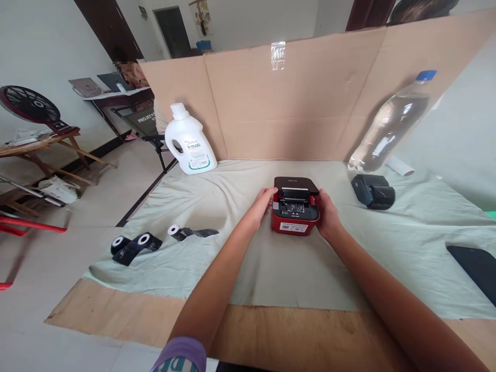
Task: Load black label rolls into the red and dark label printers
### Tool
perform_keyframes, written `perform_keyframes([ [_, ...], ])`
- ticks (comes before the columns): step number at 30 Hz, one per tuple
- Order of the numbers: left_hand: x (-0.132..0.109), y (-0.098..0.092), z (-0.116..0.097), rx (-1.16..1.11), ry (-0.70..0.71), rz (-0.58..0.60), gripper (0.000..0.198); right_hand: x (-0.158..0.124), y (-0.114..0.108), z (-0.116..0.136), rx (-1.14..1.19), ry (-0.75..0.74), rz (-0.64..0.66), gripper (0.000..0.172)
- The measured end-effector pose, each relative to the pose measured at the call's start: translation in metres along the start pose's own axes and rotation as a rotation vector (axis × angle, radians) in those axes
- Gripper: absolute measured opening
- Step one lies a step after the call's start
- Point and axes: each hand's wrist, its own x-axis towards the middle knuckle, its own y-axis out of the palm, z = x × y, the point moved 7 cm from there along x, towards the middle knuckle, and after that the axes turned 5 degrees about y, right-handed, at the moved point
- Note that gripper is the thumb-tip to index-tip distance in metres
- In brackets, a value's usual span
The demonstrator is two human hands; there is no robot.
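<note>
A small red and black label printer (296, 226) stands on the cloth in front of me, with a white sticker on its near side. Its dark top cover (295, 182) looks raised, and black rollers show in the gap beneath it. My left hand (265, 200) grips the printer's left side, thumb near the cover's edge. Around the right side my right hand (327, 214) is closed, its fingertips partly hidden behind the body. Off to the left lie a small roll of black strip (174, 232) with its tail unrolled and two more black rolls (144, 241).
A second black device (372, 191) sits to the right, near a white tube (400, 166) and a tall clear bottle (391, 129). A dark phone (475, 266) lies at the right edge. A white jug (189, 142) stands back left before a cardboard screen (279, 108).
</note>
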Motion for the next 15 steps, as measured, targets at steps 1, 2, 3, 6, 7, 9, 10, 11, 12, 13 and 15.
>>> perform_keyframes([
  [1, 0.0, 0.0, 0.0, -0.002, -0.002, -0.001, 0.035, 0.001, 0.001, 0.0, 0.0, 0.013, 0.007, 0.053],
  [2, 0.001, -0.001, 0.0, -0.003, -0.006, -0.001, 0.035, 0.002, 0.001, 0.001, -0.006, 0.021, 0.011, 0.054],
  [3, 0.001, -0.001, -0.001, -0.002, -0.01, -0.001, 0.035, 0.002, 0.0, 0.002, -0.017, 0.025, 0.013, 0.056],
  [6, 0.002, -0.002, -0.002, 0.021, -0.008, 0.011, 0.037, 0.003, -0.001, 0.005, -0.063, 0.016, 0.016, 0.056],
  [7, 0.002, -0.002, -0.003, 0.031, 0.001, 0.021, 0.038, 0.003, -0.002, 0.006, -0.075, 0.01, 0.011, 0.055],
  [9, 0.001, -0.001, -0.005, 0.049, 0.052, 0.003, 0.039, 0.003, -0.004, 0.007, -0.089, 0.005, -0.008, 0.053],
  [10, 0.0, -0.003, -0.009, 0.066, 0.111, -0.043, 0.039, 0.003, -0.005, 0.006, -0.09, 0.007, -0.019, 0.053],
  [11, -0.002, -0.006, -0.015, 0.095, 0.196, -0.105, 0.04, 0.004, -0.005, 0.006, -0.089, 0.016, -0.03, 0.053],
  [12, -0.005, -0.007, -0.022, 0.14, 0.298, -0.162, 0.043, 0.004, -0.006, 0.005, -0.085, 0.025, -0.039, 0.053],
  [13, -0.008, -0.007, -0.029, 0.197, 0.401, -0.197, 0.044, 0.004, -0.006, 0.005, -0.084, 0.032, -0.045, 0.053],
  [15, -0.013, 0.0, -0.039, 0.299, 0.543, -0.185, 0.043, 0.005, -0.006, 0.005, -0.104, 0.015, -0.038, 0.054],
])
